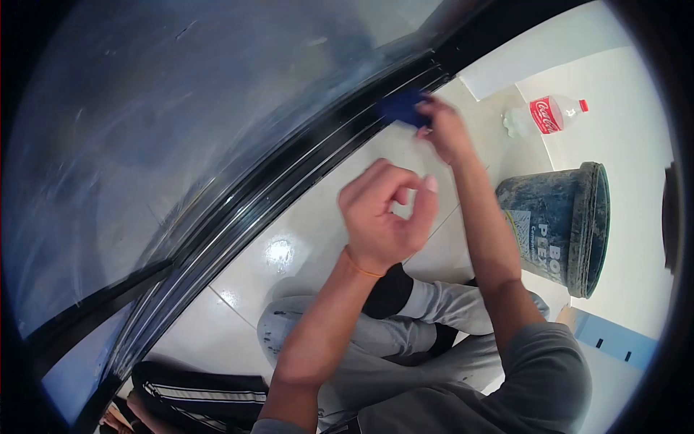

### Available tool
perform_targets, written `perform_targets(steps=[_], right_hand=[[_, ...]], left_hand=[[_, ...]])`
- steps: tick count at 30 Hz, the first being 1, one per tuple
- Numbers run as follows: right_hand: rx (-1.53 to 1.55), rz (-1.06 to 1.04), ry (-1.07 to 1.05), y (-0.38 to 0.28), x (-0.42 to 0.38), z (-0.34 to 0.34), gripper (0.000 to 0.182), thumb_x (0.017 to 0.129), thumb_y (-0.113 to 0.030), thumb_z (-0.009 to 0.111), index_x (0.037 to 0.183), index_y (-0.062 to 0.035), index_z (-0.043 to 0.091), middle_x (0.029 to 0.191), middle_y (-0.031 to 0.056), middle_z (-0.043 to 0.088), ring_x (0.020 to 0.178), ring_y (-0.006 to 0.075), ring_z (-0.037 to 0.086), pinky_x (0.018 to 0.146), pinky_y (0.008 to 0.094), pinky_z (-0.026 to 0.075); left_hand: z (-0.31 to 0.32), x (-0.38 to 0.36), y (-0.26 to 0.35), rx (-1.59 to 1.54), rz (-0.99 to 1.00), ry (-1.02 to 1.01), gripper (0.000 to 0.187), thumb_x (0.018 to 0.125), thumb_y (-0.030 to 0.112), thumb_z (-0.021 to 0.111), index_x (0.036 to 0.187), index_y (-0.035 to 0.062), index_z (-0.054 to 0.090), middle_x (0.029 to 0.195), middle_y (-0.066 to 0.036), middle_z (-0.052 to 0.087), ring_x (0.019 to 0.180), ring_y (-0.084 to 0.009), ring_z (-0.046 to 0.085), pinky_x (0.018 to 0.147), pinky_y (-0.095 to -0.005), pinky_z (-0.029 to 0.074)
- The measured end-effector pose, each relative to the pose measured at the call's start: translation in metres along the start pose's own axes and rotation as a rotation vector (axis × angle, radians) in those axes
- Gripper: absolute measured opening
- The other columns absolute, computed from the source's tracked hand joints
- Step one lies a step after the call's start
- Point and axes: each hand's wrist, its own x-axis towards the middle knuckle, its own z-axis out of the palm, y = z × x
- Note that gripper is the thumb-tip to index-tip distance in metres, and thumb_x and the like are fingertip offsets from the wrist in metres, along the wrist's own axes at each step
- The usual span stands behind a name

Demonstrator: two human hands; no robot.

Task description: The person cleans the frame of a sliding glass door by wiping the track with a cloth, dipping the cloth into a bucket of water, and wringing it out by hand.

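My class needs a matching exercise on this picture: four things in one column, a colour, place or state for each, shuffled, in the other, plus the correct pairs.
1. Right hand
2. Left hand
3. Bottle
4. Bucket

A. Orange band at its wrist
B. Dark, with white lettering
C. Gripping a blue item
D. Has a red cap

Pairs: 1-C, 2-A, 3-D, 4-B

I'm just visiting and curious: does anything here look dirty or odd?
The bucket at right looks grubby, its dark side streaked with pale smears. The grey trousers also have dark spots near one knee, conspicuous on the plain fabric.
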Motion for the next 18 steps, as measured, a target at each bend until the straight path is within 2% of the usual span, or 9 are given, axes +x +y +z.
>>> perform_targets(steps=[1,3,5,8,10,13,15,16,18], right_hand=[[0.238,-0.040,0.096,0.009,0.037,-0.027,0.028,0.093,-0.009,0.051,0.121,-0.0078,0.052,0.100,0.0091,0.054,0.068,0.0144,0.050,0.057,0.0275,0.048],[0.444,0.013,0.196,0.008,0.083,-0.045,0.015,0.096,-0.006,0.050,0.111,-0.0092,0.048,0.091,0.0094,0.050,0.067,0.0161,0.050,0.056,0.0280,0.047],[0.450,0.150,0.221,0.034,0.146,-0.052,0.020,0.094,-0.003,0.050,0.113,-0.0097,0.048,0.089,0.0092,0.050,0.066,0.0165,0.050,0.055,0.0297,0.047],[0.309,0.024,0.122,0.051,0.143,0.002,0.022,0.092,-0.002,0.050,0.113,-0.0079,0.047,0.085,0.0091,0.050,0.062,0.0168,0.049,0.049,0.0312,0.046],[0.157,-0.044,0.163,0.050,0.102,0.045,0.019,0.090,-0.003,0.050,0.108,-0.0047,0.048,0.079,0.0086,0.050,0.052,0.0181,0.049,0.041,0.0323,0.043],[-0.154,-0.054,0.108,0.067,0.028,0.106,0.038,0.085,-0.007,0.057,0.122,0.0034,0.057,0.071,0.0122,0.062,0.042,0.0202,0.056,0.037,0.0341,0.043],[-0.972,-0.622,-0.421,0.158,0.031,0.141,0.033,0.081,-0.011,0.062,0.110,0.0021,0.066,0.073,0.0112,0.064,0.047,0.0181,0.060,0.039,0.0327,0.048],[-0.318,0.053,-0.323,0.073,-0.073,0.186,0.038,0.080,-0.014,0.064,0.116,-0.0003,0.065,0.077,0.0110,0.066,0.049,0.0173,0.061,0.040,0.0318,0.051],[-0.158,0.297,-0.651,0.091,-0.111,0.244,0.041,0.084,-0.013,0.063,0.123,-0.0009,0.061,0.080,0.0120,0.066,0.049,0.0171,0.061,0.041,0.0321,0.052]], left_hand=[[0.003,-0.003,-0.002,-0.011,0.009,-0.016,0.016,0.076,0.005,0.072,0.068,0.0044,0.058,0.057,-0.001,0.049,0.047,-0.0092,0.042,0.043,-0.0243,0.030],[0.010,-0.009,-0.008,-0.037,0.033,-0.050,0.016,0.077,0.005,0.072,0.067,0.0039,0.058,0.059,0.000,0.051,0.048,-0.0060,0.042,0.044,-0.0219,0.027],[0.013,-0.010,-0.011,-0.039,0.033,-0.047,0.019,0.077,0.005,0.072,0.066,0.0045,0.057,0.059,-0.001,0.052,0.047,-0.0059,0.042,0.043,-0.0220,0.027],[0.011,-0.009,-0.014,-0.023,0.030,-0.041,0.018,0.077,0.005,0.072,0.066,0.0042,0.057,0.059,-0.001,0.053,0.047,-0.0058,0.042,0.042,-0.0218,0.027],[0.011,-0.009,-0.013,-0.020,0.018,-0.039,0.018,0.077,0.005,0.072,0.066,0.0039,0.058,0.059,0.000,0.053,0.048,-0.0055,0.042,0.042,-0.0217,0.027],[0.011,-0.007,-0.010,-0.066,0.036,0.007,0.016,0.076,0.004,0.072,0.067,0.0033,0.059,0.059,0.000,0.051,0.048,-0.0042,0.041,0.043,-0.0211,0.026],[0.004,-0.002,-0.002,-0.093,0.040,0.019,0.015,0.076,0.003,0.072,0.068,0.0030,0.059,0.059,0.001,0.050,0.049,-0.0033,0.040,0.044,-0.0205,0.025],[0.000,0.001,0.002,-0.108,0.045,0.022,0.015,0.076,0.003,0.071,0.068,0.0028,0.060,0.059,0.001,0.050,0.049,-0.0029,0.039,0.044,-0.0203,0.025],[-0.010,0.009,0.011,-0.086,0.054,0.005,0.015,0.076,0.003,0.071,0.067,0.0027,0.059,0.059,0.002,0.049,0.050,-0.0025,0.039,0.044,-0.0200,0.025]])
